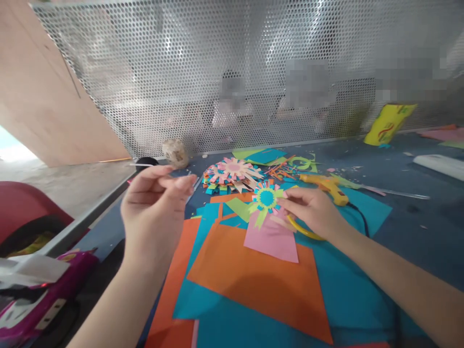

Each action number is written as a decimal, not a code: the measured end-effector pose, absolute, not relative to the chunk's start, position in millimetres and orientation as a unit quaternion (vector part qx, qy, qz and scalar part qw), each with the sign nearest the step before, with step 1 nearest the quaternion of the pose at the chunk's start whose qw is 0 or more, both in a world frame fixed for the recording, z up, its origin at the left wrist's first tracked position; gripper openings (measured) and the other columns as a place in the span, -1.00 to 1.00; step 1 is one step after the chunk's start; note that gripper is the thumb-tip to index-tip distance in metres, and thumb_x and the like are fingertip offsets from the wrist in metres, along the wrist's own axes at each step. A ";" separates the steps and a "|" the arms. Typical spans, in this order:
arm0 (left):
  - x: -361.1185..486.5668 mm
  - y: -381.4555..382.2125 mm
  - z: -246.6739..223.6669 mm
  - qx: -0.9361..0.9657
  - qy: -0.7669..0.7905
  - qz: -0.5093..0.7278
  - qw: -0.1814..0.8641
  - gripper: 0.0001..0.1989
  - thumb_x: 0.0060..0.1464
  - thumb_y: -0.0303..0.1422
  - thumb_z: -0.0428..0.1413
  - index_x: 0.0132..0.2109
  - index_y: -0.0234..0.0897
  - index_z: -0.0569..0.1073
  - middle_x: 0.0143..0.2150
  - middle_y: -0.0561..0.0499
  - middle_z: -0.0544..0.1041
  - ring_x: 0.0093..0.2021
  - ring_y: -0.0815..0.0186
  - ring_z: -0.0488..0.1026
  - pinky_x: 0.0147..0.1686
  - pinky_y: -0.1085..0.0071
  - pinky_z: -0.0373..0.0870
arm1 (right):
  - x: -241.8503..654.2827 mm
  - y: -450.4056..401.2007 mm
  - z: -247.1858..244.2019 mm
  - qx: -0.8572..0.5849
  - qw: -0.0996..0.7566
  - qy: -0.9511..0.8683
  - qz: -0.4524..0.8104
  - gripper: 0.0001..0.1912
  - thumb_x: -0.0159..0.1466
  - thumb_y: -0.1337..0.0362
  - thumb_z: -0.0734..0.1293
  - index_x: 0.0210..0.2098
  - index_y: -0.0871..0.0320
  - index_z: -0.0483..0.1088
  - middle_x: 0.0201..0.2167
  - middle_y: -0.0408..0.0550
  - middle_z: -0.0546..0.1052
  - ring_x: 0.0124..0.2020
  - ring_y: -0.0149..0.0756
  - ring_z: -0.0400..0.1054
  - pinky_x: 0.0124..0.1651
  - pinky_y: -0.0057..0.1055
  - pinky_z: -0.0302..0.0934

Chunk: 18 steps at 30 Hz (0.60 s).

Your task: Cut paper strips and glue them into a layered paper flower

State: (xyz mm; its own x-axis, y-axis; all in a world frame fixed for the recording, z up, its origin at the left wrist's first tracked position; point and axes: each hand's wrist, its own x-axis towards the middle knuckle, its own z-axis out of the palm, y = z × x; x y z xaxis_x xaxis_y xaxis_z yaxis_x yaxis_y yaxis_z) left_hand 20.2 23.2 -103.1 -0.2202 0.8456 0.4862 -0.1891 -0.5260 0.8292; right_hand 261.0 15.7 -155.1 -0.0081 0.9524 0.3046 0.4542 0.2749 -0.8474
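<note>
My right hand (308, 205) pinches the edge of a paper rosette (266, 197) with a blue centre, green fringe and green tails, above a pink sheet (271, 239). My left hand (155, 203) is raised at the left, thumb and fingers pressed together; what they hold, if anything, cannot be made out. Behind the hands lies a pile of finished-looking paper rosettes (234, 169), a pink one on top. A yellow glue gun (326, 187) rests just beyond my right hand. Orange (253, 275) and blue (348, 280) paper sheets spread beneath.
Orange paper scraps (281, 170) lie behind the rosettes. A yellow packet (389, 124) stands against the perforated metal screen (253, 63). At the right is a white object (440, 165). A purple power strip (54, 302) sits at the lower left, near a red chair (29, 208).
</note>
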 end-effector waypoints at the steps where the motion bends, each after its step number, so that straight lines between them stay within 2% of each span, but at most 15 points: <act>1: 18.9 22.2 -100.8 0.498 0.312 0.728 0.353 -0.84 -0.12 -0.40 0.25 -0.40 -0.07 0.42 -0.57 0.29 0.42 -0.34 0.41 0.48 -0.04 0.30 0.40 | 261.2 16.4 -156.6 -0.542 0.455 -0.656 0.261 -0.66 0.11 0.15 0.32 -0.70 0.15 0.21 -0.71 -0.25 0.22 -0.60 -0.45 0.08 -0.51 -0.45 -0.08; 4: 19.2 21.3 -98.6 0.491 0.319 0.753 0.302 -0.87 -0.03 -0.41 0.20 -0.43 -0.11 0.39 -0.49 0.32 0.44 -0.20 0.42 0.47 0.01 0.30 0.31 | 261.8 17.5 -159.2 -0.548 0.458 -0.653 0.252 -0.65 0.09 0.16 0.33 -0.71 0.14 0.17 -0.70 -0.27 0.12 -0.60 -0.46 0.01 -0.52 -0.44 -0.14; 6: 22.3 24.2 -102.5 0.502 0.348 0.746 0.267 -0.86 -0.11 -0.42 0.25 -0.42 -0.16 0.41 -0.50 0.29 0.44 -0.33 0.44 0.47 -0.06 0.32 0.38 | 262.0 17.3 -159.2 -0.539 0.454 -0.651 0.281 -0.64 0.10 0.13 0.33 -0.70 0.15 0.19 -0.70 -0.26 0.17 -0.61 -0.48 0.04 -0.53 -0.45 -0.10; 8: 26.3 28.5 -109.7 0.520 0.376 0.719 0.266 -0.77 -0.23 -0.45 0.30 -0.35 -0.20 0.46 -0.55 0.23 0.43 -0.48 0.46 0.43 -0.21 0.37 0.48 | 262.0 17.2 -158.6 -0.524 0.447 -0.644 0.332 -0.64 0.12 0.08 0.31 -0.67 0.15 0.23 -0.68 -0.24 0.26 -0.65 -0.51 0.05 -0.57 -0.47 -0.07; 11: 32.2 30.8 -120.4 0.550 0.395 0.647 0.352 -0.63 -0.23 -0.44 0.30 -0.18 -0.25 0.46 -0.45 0.13 0.52 -0.44 0.42 0.50 -0.30 0.44 0.51 | 262.0 18.5 -159.4 -0.499 0.431 -0.627 0.416 -0.61 0.14 0.00 0.27 -0.63 0.17 0.28 -0.75 -0.27 0.22 -0.74 -0.56 -0.04 -0.65 -0.49 -0.11; 13: 35.7 28.1 -124.4 0.568 0.382 0.600 0.414 -0.59 -0.22 -0.43 0.30 -0.13 -0.27 0.44 -0.37 0.06 0.57 -0.37 0.36 0.54 -0.29 0.44 0.52 | 261.7 19.9 -161.1 -0.480 0.412 -0.620 0.463 -0.59 0.16 -0.01 0.26 -0.61 0.19 0.34 -0.79 -0.28 0.18 -0.76 -0.55 0.00 -0.66 -0.50 -0.08; 15: 39.1 24.4 -126.5 0.586 0.372 0.562 0.450 -0.62 -0.20 -0.42 0.29 -0.15 -0.28 0.46 -0.38 0.03 0.59 -0.33 0.31 0.55 -0.28 0.42 0.52 | 261.0 20.9 -162.6 -0.466 0.397 -0.615 0.498 -0.62 0.15 0.01 0.29 -0.53 0.22 0.41 -0.74 -0.22 0.29 -0.73 -0.53 0.11 -0.65 -0.51 -0.01; 18: 43.1 21.7 -129.1 0.605 0.375 0.519 0.474 -0.72 -0.19 -0.42 0.29 -0.24 -0.31 0.48 -0.42 0.00 0.61 -0.34 0.25 0.57 -0.26 0.37 0.52 | 259.7 20.3 -161.8 -0.453 0.407 -0.595 0.524 -0.73 0.08 0.11 0.38 -0.37 0.22 0.46 -0.56 -0.13 0.46 -0.66 -0.53 0.22 -0.64 -0.54 0.07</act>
State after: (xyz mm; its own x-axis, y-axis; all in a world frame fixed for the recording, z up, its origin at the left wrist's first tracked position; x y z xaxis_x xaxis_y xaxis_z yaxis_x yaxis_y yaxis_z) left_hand 43.1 21.7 -129.1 0.1801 0.9451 0.2727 -0.0379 -0.2703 0.9620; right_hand 259.7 20.3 -161.8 -0.2578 0.9662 0.0086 0.1132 0.0391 -0.9928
